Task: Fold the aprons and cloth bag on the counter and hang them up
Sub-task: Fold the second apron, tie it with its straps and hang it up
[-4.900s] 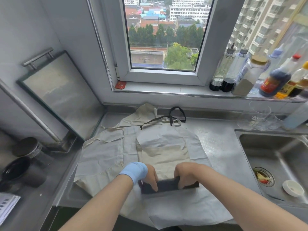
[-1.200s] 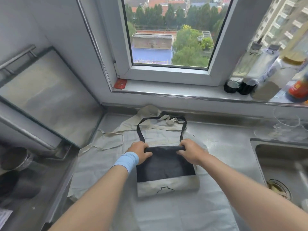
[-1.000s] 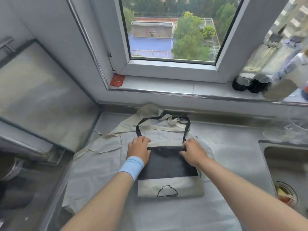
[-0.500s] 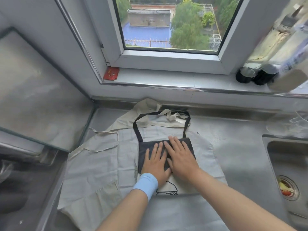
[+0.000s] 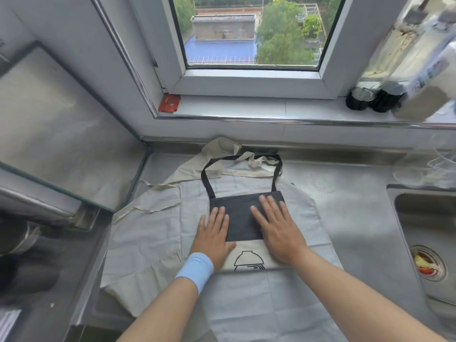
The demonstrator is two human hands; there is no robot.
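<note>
A folded cloth bag, dark above and cream below with a black line drawing, lies on pale aprons spread over the steel counter. Its black strap loops away toward the wall. My left hand, a blue band on its wrist, lies flat on the bag's left edge with straight fingers. My right hand presses flat on the bag's right half. The aprons' cream ties bunch near the back wall.
A sink with a strainer of food scraps sits at the right. Bottles stand on the window sill, a small red packet at its left end. A glass-fronted panel leans at the left. Clear glassware stands behind the sink.
The bag went from a narrow roll near me to a flat fold further back. My hands left its top corners, pressed side by side on it, and have now slid apart toward its edges.
</note>
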